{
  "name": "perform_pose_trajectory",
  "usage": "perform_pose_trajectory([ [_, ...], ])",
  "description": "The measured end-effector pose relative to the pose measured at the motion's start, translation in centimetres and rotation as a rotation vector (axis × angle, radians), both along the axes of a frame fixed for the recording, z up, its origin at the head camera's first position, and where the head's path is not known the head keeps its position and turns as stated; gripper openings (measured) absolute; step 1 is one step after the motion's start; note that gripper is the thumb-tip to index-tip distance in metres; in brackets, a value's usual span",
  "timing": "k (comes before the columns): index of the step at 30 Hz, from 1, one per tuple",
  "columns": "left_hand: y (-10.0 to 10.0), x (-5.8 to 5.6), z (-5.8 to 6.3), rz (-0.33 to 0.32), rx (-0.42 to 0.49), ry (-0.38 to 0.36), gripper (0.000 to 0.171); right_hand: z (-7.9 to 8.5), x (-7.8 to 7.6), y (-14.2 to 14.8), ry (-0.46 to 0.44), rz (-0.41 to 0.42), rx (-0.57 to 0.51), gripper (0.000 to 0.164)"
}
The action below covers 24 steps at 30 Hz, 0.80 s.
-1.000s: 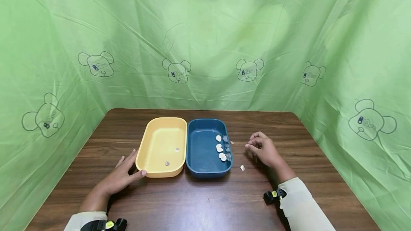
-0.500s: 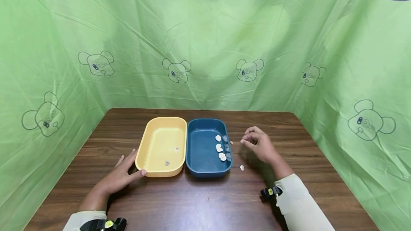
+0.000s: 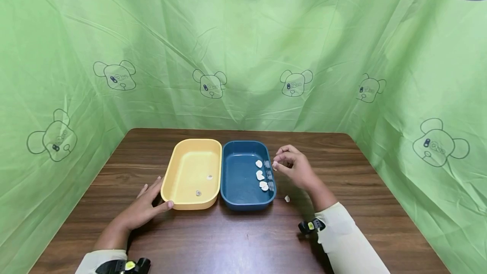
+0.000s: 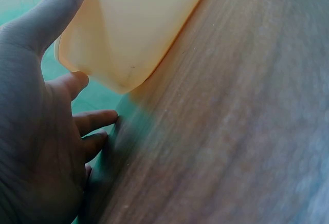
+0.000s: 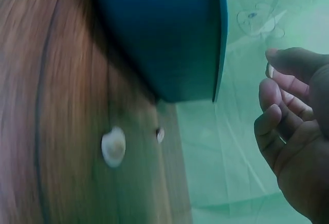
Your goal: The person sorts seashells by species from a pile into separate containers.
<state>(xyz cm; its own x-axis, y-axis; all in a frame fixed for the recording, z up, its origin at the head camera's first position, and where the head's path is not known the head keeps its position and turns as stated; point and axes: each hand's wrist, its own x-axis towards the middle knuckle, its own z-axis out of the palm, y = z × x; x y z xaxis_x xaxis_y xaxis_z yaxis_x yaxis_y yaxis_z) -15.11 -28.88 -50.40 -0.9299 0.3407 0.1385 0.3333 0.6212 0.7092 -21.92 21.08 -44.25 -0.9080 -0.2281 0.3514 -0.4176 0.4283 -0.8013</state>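
Note:
My right hand (image 3: 296, 170) hovers just right of the blue box (image 3: 243, 200). Between thumb and fingertip it pinches a small pale shell (image 5: 270, 71), seen edge-on in the right wrist view. On the table below lie a whitish shell (image 5: 113, 147) and a smaller shell (image 5: 160, 134). Several white shells (image 3: 260, 175) lie along the right side inside the blue box. My left hand (image 3: 142, 208) is at the yellow box's (image 3: 190, 205) near left corner, its thumb touching the box and the other fingers spread. Two small shells (image 3: 198, 193) lie in the yellow box.
The two boxes stand side by side on a brown wooden table (image 3: 243, 240). A green curtain (image 3: 243, 109) with printed bear faces encloses the back and both sides.
My right hand has moved left, from the table's right part up to the blue box's right rim, with the shell pinched. The left hand and both boxes have stayed put.

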Motion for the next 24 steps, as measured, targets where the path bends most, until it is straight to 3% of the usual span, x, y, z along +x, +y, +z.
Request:
perform_pose_trajectory([
  [18, 0.0, 0.0, 0.0, 0.001, -0.014, 0.007, 0.09, 1.9, 1.0, -6.4, -0.096, -0.016, 0.014, 0.006],
  [24, -0.1, -0.1, -0.1, 0.005, -0.021, 0.004, 0.091, 2.1, 1.2, -8.2, -0.139, 0.018, 0.026, 0.012],
])
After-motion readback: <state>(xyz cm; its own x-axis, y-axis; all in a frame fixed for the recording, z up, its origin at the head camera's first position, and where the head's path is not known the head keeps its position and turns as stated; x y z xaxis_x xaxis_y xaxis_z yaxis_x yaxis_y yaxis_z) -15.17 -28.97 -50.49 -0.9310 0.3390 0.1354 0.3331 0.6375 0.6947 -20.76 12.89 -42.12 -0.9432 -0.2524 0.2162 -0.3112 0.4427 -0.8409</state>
